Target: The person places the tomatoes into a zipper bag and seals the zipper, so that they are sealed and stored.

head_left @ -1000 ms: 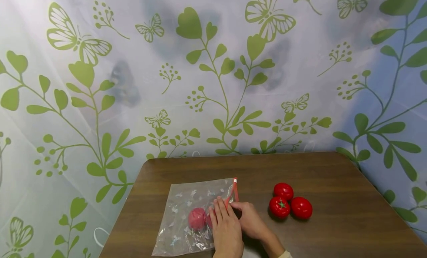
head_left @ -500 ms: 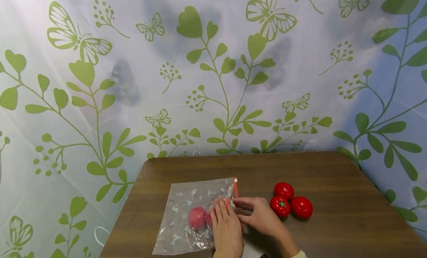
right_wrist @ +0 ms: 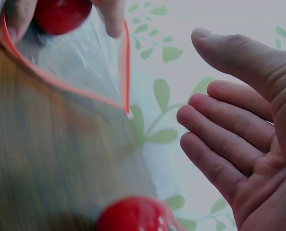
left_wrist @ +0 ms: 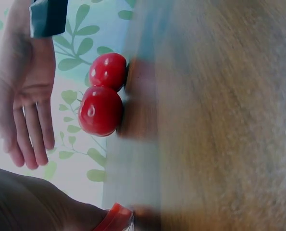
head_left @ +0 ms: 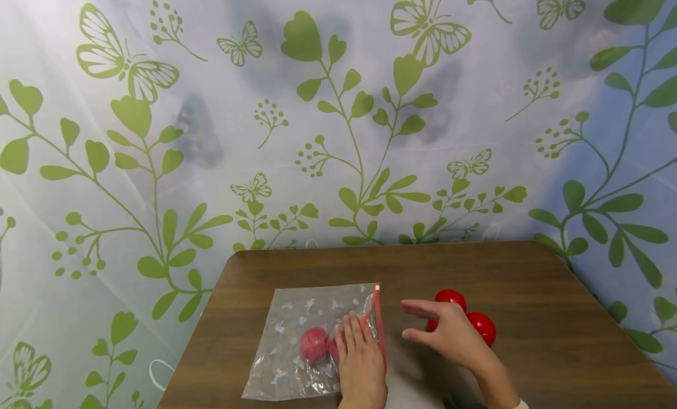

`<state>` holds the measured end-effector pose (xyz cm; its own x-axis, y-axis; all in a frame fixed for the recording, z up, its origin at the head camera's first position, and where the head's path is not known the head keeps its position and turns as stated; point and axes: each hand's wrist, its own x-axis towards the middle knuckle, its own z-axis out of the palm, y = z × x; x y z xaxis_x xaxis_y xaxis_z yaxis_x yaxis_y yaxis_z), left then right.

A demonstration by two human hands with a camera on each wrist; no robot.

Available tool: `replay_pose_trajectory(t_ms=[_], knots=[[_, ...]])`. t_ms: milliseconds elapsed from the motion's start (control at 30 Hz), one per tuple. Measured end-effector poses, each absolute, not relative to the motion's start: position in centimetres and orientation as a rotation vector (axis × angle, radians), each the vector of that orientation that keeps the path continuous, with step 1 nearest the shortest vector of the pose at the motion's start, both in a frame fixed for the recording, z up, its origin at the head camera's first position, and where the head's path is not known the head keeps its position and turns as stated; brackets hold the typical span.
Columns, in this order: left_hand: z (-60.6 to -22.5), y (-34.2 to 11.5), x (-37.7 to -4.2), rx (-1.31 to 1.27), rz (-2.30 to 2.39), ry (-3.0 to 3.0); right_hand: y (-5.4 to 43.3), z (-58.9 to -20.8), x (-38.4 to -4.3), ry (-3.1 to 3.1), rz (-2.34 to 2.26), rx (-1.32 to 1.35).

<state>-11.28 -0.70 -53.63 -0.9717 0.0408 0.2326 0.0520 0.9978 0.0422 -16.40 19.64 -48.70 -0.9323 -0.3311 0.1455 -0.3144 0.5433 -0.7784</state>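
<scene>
A clear zip bag [head_left: 293, 315] with an orange-red edge lies on the table, its mouth gaping to the right. Inside it rest round red tomatoes [head_left: 314, 345], one partly under my left hand [head_left: 361, 362]. That hand holds the bag by its mouth; in the right wrist view its fingertips [right_wrist: 113, 21] spread around the opening, with a tomato [right_wrist: 61, 14] between them. My right hand [head_left: 457, 332] hovers in front of the loose glossy tomatoes [head_left: 481, 328], thumb and fingers apart, holding nothing. Its palm [left_wrist: 32, 72] shows in the left wrist view. It partly covers the loose tomatoes in the head view.
The brown wooden table [head_left: 423, 268] reaches back to a white curtain [head_left: 338, 133] printed with green leaves and butterflies. A white loop [head_left: 158, 374] hangs beside the table's left edge.
My right hand has left the bag's edge and moved right, over towards the loose tomatoes. The bag's mouth shows wider. My left hand has stayed in place on the bag.
</scene>
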Motion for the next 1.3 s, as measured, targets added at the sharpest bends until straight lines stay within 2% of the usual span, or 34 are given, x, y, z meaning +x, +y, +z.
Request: replay_pose_trajectory(t_ms=[667,1300], knots=[[-53.8,-0.9,-11.4,-0.090,-0.105,-2.842,26.8,-46.8,-14.6,2.953,-1.134,-0.357],[-53.6,-1.2,-11.6,-0.116,-0.099,-2.895,33.1,-47.3,-13.6,3.045,-1.000,-0.253]])
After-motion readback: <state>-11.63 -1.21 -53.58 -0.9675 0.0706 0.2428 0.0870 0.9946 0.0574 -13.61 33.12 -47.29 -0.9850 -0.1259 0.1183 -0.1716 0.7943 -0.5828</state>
